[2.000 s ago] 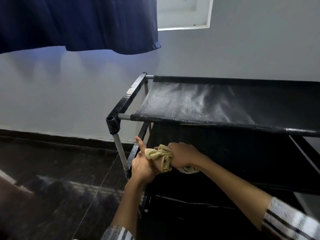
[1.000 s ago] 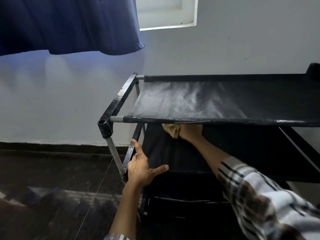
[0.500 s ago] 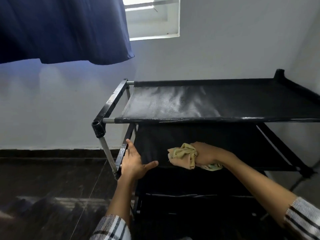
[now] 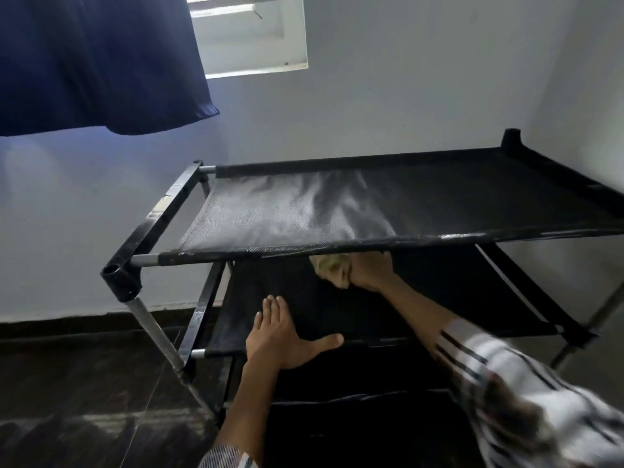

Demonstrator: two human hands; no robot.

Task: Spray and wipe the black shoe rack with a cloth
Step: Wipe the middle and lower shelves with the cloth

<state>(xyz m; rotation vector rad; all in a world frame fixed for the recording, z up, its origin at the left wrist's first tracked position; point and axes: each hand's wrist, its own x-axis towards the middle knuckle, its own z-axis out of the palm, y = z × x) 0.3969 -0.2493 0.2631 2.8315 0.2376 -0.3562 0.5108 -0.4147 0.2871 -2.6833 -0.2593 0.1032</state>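
The right hand (image 4: 369,273) is closed around a bunched yellow cloth (image 4: 332,270) and presses it onto the middle shelf (image 4: 456,298) of the black rack (image 4: 152,224), far under the top shelf (image 4: 304,211), whose front bar hides the fingertips. The left hand (image 4: 283,336) is open, palm flat, fingers spread on the front edge of the middle shelf; it grips nothing. The rack stands against a white wall (image 4: 405,96). A dark blue curtain (image 4: 94,62) hangs upper left beside a window (image 4: 253,35). The floor (image 4: 84,383) is dark.
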